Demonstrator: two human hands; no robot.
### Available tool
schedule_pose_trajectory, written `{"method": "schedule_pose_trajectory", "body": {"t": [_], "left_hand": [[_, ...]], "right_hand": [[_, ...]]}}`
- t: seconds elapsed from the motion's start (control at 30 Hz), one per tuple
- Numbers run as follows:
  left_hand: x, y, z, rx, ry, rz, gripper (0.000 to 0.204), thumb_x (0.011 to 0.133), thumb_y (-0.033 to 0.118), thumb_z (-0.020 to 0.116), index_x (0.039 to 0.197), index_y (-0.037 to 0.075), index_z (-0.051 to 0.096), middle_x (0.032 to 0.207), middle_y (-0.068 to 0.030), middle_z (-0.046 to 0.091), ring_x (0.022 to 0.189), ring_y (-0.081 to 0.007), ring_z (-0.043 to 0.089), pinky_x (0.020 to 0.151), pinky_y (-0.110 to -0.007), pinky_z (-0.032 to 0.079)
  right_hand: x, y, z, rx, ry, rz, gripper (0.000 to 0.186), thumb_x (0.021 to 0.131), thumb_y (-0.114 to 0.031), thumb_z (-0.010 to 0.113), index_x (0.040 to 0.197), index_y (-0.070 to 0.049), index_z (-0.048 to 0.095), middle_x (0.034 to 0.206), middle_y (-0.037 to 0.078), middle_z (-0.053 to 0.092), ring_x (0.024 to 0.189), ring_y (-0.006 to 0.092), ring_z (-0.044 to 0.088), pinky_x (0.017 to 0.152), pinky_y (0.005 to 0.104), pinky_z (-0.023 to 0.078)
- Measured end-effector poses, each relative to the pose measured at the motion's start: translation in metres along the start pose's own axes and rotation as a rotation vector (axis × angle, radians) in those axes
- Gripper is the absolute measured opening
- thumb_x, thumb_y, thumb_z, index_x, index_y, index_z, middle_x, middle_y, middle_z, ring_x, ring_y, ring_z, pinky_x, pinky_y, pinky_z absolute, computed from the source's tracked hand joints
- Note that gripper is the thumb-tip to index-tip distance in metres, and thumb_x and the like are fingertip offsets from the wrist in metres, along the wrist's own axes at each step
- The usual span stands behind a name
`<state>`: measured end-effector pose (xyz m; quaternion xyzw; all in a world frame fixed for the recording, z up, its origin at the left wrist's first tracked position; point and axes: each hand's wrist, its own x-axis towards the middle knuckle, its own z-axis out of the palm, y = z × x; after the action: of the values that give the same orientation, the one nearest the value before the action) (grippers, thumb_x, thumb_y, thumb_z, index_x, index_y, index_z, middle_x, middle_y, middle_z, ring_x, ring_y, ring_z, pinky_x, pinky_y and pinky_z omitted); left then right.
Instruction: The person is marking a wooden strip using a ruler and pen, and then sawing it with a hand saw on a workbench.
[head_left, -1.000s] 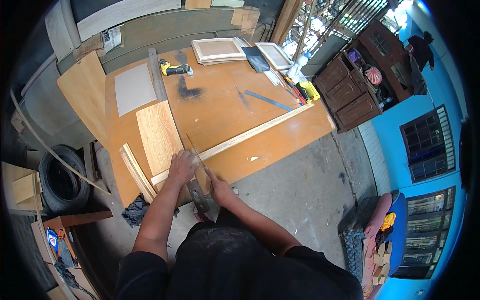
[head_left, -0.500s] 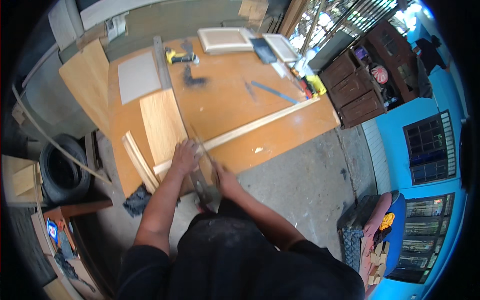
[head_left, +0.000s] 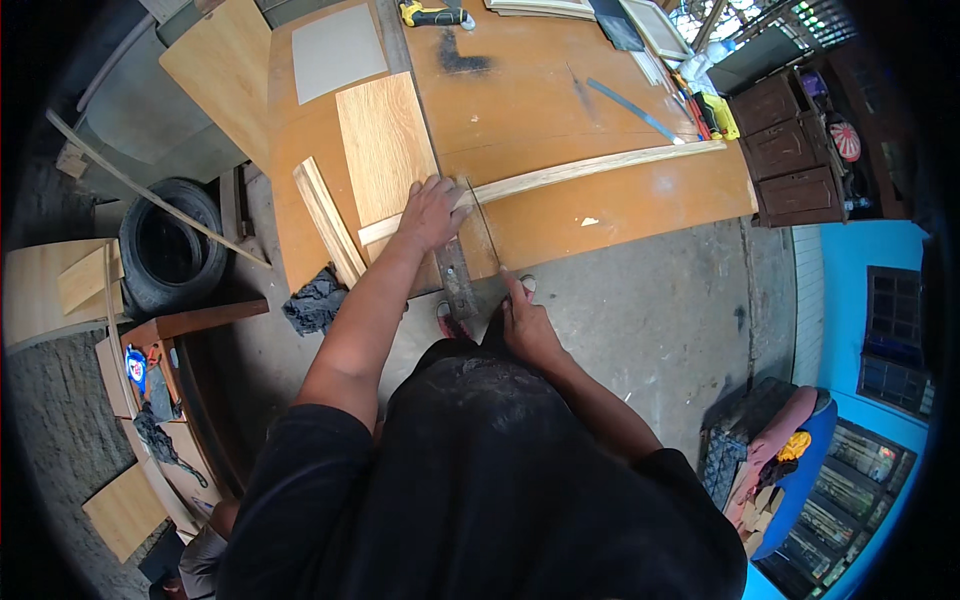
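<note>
A long pale wooden strip [head_left: 600,167] lies across the orange-brown table, near its front edge. My left hand [head_left: 432,214] is closed over it, pressing it down near its left end. Just right of those fingers, a thin handsaw blade [head_left: 484,222] crosses the strip. My right hand [head_left: 530,328] is closed round the saw's handle end, in front of the table edge; the handle is mostly hidden by the fingers. A wood-grain board [head_left: 388,140] lies beyond my left hand. Short wooden strips [head_left: 328,222] lie together to its left.
On the orange-brown table [head_left: 540,110] are a yellow-black power drill [head_left: 436,14], a grey sheet [head_left: 338,52], a metal ruler [head_left: 632,110] and yellow-handled tools [head_left: 716,116]. A dark cloth [head_left: 314,300] hangs at the front left corner. A tyre [head_left: 172,246] stands left, a dark cabinet [head_left: 795,150] right.
My right hand has drawn back toward my body, pulling the saw with it. My left hand stays on the strip. The whole view has shifted, so the table appears higher and further right.
</note>
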<state>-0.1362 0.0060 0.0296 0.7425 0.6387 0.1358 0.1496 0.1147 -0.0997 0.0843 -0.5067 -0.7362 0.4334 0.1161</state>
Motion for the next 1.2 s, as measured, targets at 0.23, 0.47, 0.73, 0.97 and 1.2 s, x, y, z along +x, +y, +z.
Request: {"method": "schedule_pose_trajectory", "body": {"t": [0.23,0.47,0.73,0.97,1.2], "left_hand": [[-0.008,-0.006,0.006,0.098,0.149,0.076,0.038,0.090,0.029,0.065,0.120,0.005,0.064,0.114,-0.0101,0.059,0.116,-0.0287,0.050,0.101,-0.042,0.038],[0.009,0.003,0.004,0.083,0.143,0.101,0.038,0.092,0.029,0.063,0.123,0.007,0.063,0.114,-0.0106,0.062,0.113,-0.0295,0.053,0.100,-0.043,0.040],[-0.009,-0.013,0.016,0.185,0.086,0.035,0.052,0.087,0.032,0.065,0.133,0.008,0.058,0.122,-0.0103,0.063,0.123,-0.0311,0.049,0.104,-0.049,0.035],[-0.008,-0.001,0.010,0.178,0.058,0.058,0.047,0.087,0.033,0.065,0.126,0.008,0.062,0.114,-0.0093,0.064,0.117,-0.0300,0.050,0.102,-0.049,0.035],[0.001,0.001,0.007,0.158,0.052,0.054,0.044,0.089,0.036,0.064,0.124,0.008,0.064,0.112,-0.0094,0.066,0.114,-0.0289,0.051,0.100,-0.047,0.035]], "right_hand": [[-0.012,0.018,-0.006,-0.007,0.109,-0.210,0.059,0.095,-0.004,0.050,0.152,-0.005,0.036,0.079,0.033,0.062,0.075,0.0501,0.063,0.071,0.0561,0.049],[0.054,0.026,0.026,-0.145,0.137,-0.118,0.070,0.090,-0.002,0.049,0.156,-0.009,0.028,0.077,0.031,0.063,0.070,0.0469,0.064,0.066,0.0560,0.050],[0.055,0.044,0.039,-0.002,0.126,-0.197,0.068,0.091,-0.006,0.049,0.156,-0.010,0.028,0.078,0.030,0.064,0.070,0.0480,0.064,0.066,0.0579,0.051],[0.038,0.034,0.027,0.030,0.023,-0.033,0.066,0.097,-0.008,0.043,0.159,-0.016,0.021,0.084,0.036,0.064,0.080,0.0525,0.065,0.076,0.0588,0.050],[0.045,0.059,0.042,0.032,-0.054,0.043,0.071,0.098,-0.012,0.046,0.160,-0.021,0.015,0.083,0.035,0.063,0.076,0.0508,0.064,0.072,0.0570,0.050]]}}
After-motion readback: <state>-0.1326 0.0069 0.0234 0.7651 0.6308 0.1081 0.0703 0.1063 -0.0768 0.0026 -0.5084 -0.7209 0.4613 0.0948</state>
